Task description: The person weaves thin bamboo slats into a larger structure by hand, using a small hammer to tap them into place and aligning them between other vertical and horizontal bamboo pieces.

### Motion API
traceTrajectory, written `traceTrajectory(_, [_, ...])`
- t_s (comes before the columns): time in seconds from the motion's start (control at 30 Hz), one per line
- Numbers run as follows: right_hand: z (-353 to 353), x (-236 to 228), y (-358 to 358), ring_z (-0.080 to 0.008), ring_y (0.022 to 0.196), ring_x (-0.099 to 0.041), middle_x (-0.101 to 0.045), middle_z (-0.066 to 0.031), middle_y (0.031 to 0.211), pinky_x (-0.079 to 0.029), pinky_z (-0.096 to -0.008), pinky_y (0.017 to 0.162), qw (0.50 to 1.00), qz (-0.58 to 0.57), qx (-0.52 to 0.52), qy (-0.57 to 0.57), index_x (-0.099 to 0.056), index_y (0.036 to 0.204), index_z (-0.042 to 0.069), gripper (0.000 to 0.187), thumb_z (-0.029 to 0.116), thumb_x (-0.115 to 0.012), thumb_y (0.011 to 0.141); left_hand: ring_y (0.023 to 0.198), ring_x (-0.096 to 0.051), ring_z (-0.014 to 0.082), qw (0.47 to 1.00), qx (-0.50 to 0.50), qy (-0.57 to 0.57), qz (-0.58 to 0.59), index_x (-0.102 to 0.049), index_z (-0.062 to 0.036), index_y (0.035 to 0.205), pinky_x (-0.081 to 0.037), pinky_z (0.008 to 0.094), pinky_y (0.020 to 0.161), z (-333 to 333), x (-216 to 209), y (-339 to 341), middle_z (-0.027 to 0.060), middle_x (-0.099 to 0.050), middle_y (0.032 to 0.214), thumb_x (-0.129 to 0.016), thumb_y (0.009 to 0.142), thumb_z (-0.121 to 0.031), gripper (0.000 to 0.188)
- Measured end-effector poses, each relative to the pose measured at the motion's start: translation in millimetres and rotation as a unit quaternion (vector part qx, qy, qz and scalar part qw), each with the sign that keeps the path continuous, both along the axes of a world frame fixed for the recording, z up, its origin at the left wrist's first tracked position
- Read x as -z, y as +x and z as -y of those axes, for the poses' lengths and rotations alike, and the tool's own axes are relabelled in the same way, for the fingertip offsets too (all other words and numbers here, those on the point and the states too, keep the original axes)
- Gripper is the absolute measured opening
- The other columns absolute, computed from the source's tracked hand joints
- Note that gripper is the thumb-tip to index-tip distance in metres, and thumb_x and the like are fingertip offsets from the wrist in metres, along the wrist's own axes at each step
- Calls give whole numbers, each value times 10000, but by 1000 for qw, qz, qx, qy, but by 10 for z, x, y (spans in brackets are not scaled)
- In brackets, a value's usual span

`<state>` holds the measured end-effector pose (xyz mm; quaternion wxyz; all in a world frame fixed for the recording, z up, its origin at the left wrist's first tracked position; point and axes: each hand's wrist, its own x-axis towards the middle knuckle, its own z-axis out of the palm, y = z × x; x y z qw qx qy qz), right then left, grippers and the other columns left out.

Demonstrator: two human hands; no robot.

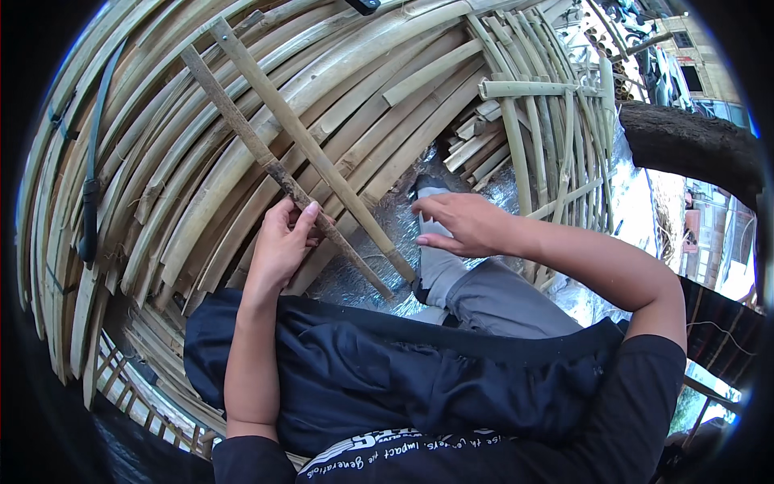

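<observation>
My left hand (284, 238) pinches a narrow, brown-mottled bamboo strip (234, 119) between thumb and fingers, around its middle. The strip slants from the upper left down towards my legs. Beside it, roughly parallel, lies a smoother tan bamboo strip (302, 137), its lower end close to my shoe. My right hand (461, 224) hovers over my lower leg with thumb and fingers apart and nothing between them.
Split bamboo slats (189, 181) pile up across the left and far side. A long blade with a black handle (90, 218) lies on them. At the right stand a bamboo lattice frame (548, 121) and a dark log (685, 141). Silvery sheeting (347, 286) covers the ground.
</observation>
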<state>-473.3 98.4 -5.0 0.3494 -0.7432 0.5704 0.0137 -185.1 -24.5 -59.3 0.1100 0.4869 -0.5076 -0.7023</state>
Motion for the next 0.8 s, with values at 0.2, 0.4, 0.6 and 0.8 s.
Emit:
traceTrajectory(0.2, [-417, -1240, -1196, -376, 955, -668, -681, -163, 908, -515, -498, 818, 945, -286, 120, 102, -568, 1066, 38, 363, 399, -553, 1033, 850, -720, 114, 999, 12, -36, 8, -600, -82, 1093, -517, 244, 713, 69, 69, 137, 63, -759, 991, -555, 1080, -327, 250])
traceTrajectory(0.4, [-2168, -1643, -1871, -267, 876, -721, -724, -182, 961, -553, -391, 798, 841, -309, 443, 14, -608, 1152, 9, 273, 236, -633, 1002, 870, -703, 119, 999, 15, -35, -34, -613, -78, 1098, -518, 267, 743, -11, 258, -31, 71, -757, 979, -564, 1075, -334, 262])
traceTrajectory(0.6, [-3532, -245, -1406, -272, 945, -727, -731, -176, 1011, -555, -376, 862, 767, -160, 620, -46, -643, 1177, -30, 248, 100, -639, 965, 863, -693, 96, 996, 0, -83, -18, -621, -91, 1099, -510, 250, 742, -13, 247, 43, 46, -747, 975, -550, 1083, -332, 251])
traceTrajectory(0.8, [-3784, 428, -1348, -392, 1069, -670, -687, -230, 1139, -514, -432, 970, 771, -242, 582, -90, -639, 1213, -43, 340, 74, -681, 897, 915, -674, 84, 997, -13, -82, -2, -610, -131, 1165, -498, 247, 758, 3, 286, 162, 24, -724, 1004, -563, 1077, -338, 230])
